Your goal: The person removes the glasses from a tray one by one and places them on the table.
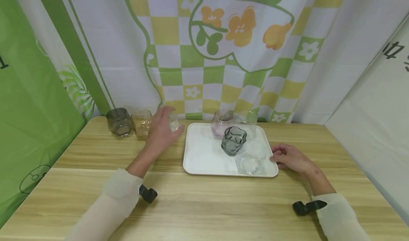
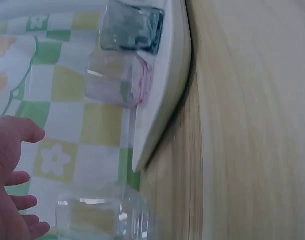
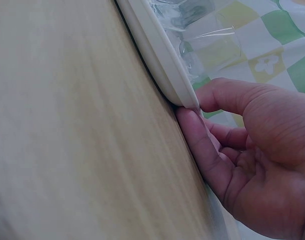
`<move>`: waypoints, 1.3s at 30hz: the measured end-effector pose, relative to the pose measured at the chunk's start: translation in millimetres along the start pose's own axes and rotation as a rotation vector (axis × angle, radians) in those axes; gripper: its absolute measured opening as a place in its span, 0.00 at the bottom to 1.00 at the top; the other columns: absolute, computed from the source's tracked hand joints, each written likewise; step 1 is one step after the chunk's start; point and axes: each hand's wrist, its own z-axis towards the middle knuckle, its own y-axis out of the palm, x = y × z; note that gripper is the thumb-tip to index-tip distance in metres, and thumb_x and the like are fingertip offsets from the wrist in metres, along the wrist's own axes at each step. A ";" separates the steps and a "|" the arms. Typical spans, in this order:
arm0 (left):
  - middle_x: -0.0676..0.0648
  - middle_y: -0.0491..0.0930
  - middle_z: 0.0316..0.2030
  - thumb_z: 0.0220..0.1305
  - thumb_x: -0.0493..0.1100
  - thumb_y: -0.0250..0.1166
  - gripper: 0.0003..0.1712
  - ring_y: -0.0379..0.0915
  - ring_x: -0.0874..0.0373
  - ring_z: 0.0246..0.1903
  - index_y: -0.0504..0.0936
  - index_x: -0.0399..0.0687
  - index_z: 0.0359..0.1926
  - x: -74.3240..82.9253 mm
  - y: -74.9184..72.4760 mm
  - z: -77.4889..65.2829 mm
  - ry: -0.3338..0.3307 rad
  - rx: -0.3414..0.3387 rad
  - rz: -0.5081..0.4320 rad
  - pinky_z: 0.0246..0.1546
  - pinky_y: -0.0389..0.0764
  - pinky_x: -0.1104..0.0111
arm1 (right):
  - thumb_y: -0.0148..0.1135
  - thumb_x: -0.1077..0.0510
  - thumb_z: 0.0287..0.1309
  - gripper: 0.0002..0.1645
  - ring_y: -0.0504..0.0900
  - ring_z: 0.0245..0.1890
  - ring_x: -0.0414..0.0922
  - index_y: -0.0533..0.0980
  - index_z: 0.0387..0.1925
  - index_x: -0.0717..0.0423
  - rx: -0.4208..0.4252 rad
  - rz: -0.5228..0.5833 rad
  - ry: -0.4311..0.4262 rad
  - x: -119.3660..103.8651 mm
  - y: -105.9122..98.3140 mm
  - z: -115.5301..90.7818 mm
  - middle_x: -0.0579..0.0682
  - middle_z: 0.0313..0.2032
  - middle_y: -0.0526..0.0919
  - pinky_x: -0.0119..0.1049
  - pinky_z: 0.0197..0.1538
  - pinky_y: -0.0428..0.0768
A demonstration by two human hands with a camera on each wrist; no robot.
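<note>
My left hand (image 1: 161, 127) reaches over the back left of the table with fingers spread and holding nothing. Close by it stands a clear glass (image 1: 173, 123), partly hidden behind the hand; the left wrist view shows this clear glass (image 2: 102, 215) apart from the fingers. At the right side, my right hand (image 1: 292, 158) pinches the rim of a white tray (image 1: 201, 155) between thumb and fingers, plain in the right wrist view at the tray edge (image 3: 177, 80). On the tray are a pinkish glass (image 1: 218, 125), a grey glass (image 1: 234, 141) and two clear glasses, one in front (image 1: 250, 159).
Left of my left hand, a dark grey glass (image 1: 119, 122) and an amber glass (image 1: 140, 122) stand on the wooden table (image 1: 204, 205). A patterned curtain (image 1: 204, 74) hangs right behind the table's back edge.
</note>
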 end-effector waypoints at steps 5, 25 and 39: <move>0.37 0.67 0.66 0.63 0.48 0.72 0.35 0.63 0.40 0.66 0.72 0.38 0.66 19.7 10.6 -5.5 0.114 0.001 -0.004 0.65 0.68 0.47 | 0.64 0.60 0.69 0.29 0.79 0.43 0.46 0.67 0.63 0.75 -0.004 0.009 -0.006 -0.2 -0.1 -0.7 0.59 0.46 0.75 0.37 0.44 0.86; 0.39 0.74 0.63 0.66 0.47 0.72 0.38 0.73 0.41 0.58 0.68 0.43 0.72 80.7 72.8 -32.5 0.130 -0.387 -0.423 0.51 0.81 0.54 | 0.64 0.60 0.69 0.28 0.79 0.42 0.46 0.68 0.62 0.74 0.001 -0.026 -0.001 -0.5 0.4 -0.5 0.58 0.46 0.76 0.36 0.43 0.85; 0.47 0.68 0.69 0.63 0.54 0.74 0.45 0.73 0.50 0.60 0.65 0.49 0.76 113.8 100.5 -39.2 0.135 -0.471 -0.423 0.58 0.76 0.63 | 0.65 0.60 0.69 0.29 0.79 0.42 0.46 0.68 0.63 0.75 -0.003 0.003 -0.008 -0.6 0.0 -0.7 0.58 0.46 0.76 0.37 0.44 0.86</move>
